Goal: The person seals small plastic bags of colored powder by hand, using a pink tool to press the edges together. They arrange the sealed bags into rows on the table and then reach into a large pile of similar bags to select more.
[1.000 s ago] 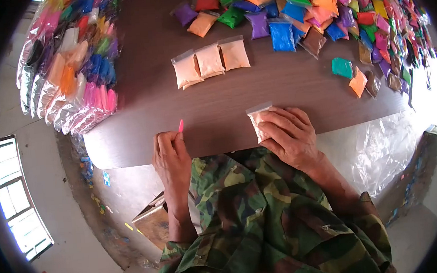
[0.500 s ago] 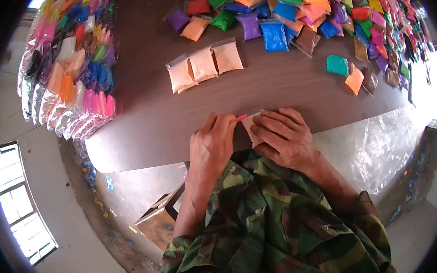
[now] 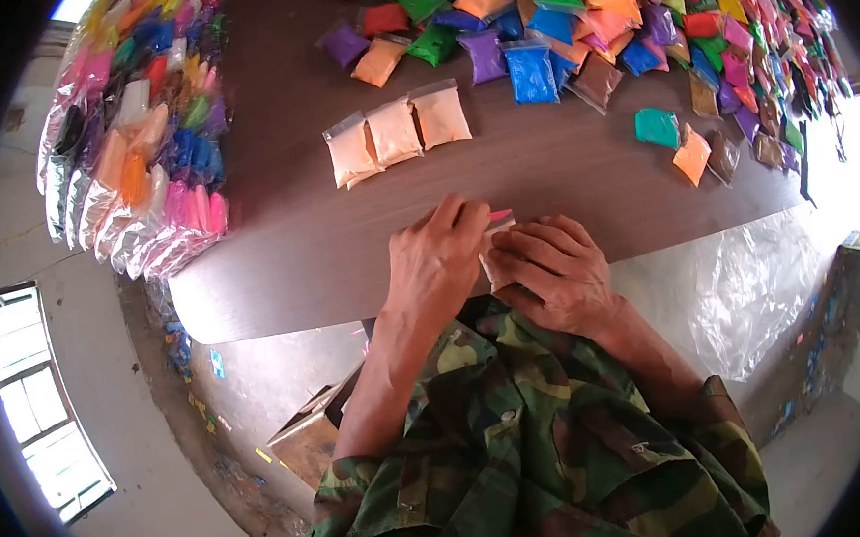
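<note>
Near the table's front edge, my right hand is closed over a small clear zip bag with pale peach contents, covering most of it. My left hand is closed at the bag's top edge, its fingers pinching a small pink stick-like piece. Only the piece's end shows, lying along the bag's mouth. Farther back on the table, several filled peach zip bags lie side by side, some overlapping.
A big heap of filled bags in many colours covers the back right of the brown table. Teal, orange and brown bags lie at the right. Clear sacks of coloured pieces stand at the left edge.
My left hand has shifted right and slightly up, carrying the pink piece across the bag's top. My right hand stays on the bag with little movement.
</note>
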Motion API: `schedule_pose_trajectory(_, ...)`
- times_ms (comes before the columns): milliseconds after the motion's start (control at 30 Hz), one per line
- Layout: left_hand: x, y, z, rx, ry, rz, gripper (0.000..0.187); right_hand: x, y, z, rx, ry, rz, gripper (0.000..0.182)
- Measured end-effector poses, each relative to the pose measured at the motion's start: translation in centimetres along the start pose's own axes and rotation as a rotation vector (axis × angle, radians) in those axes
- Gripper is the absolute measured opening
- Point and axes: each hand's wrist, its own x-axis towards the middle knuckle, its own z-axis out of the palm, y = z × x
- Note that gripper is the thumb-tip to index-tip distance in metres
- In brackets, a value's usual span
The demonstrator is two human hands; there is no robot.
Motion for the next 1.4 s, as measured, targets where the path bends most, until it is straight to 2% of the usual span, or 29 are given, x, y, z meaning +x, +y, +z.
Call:
schedule_pose_trajectory(267,0.7,0.1,0.9,-0.077,-0.003,0.091,0.006,-0.1,0.0,-0.2,0.005,0.014,0.011,0.040)
schedule_pose_trajectory(367,1.3,0.1,0.6,0.065,-0.055,0.055,0.006,0.0,0.0,-0.1,0.009,0.014,0.000,0.040)
schedule_pose_trajectory(500,1.4,-0.8,0.5,-0.028,0.057,-0.023,0.005,0.1,-0.1,-0.2,0.017,-0.005,0.031,0.043)
schedule_pose_trajectory(667,-1.9,0.0,-1.0,-0.240,0.056,-0.158,0.004,0.0,-0.4,0.2,0.016,0.014,0.058,0.044)
schedule_pose_trajectory(867,-2.2,-1.6,-1.3,-0.113,0.123,-0.236,0.004,0.4,-0.6,-0.4,0.046,-0.013,0.064,0.041)
schedule_pose_trajectory(967,-2.6,-0.4,-1.3,-0.257,0.160,-0.224,0.005,0.5,-0.5,-0.6,0.065,-0.010,0.049,0.038)
schedule_pose_trajectory(1167,-2.9,-0.7,-0.4,-0.073,0.075,-0.167,0.006,0.4,-0.6,-0.4,0.038,0.000,0.060,0.032)
schedule_pose_trajectory(1267,-1.9,-1.5,-0.8,-0.096,0.125,-0.201,0.005,0.4,-0.5,-0.2,0.050,0.046,0.061,0.029)
schedule_pose_trajectory(1400,-1.9,-0.4,-0.5,-0.208,0.093,-0.088,0.005,0.6,-0.6,-0.2,0.070,0.099,0.046,0.027)
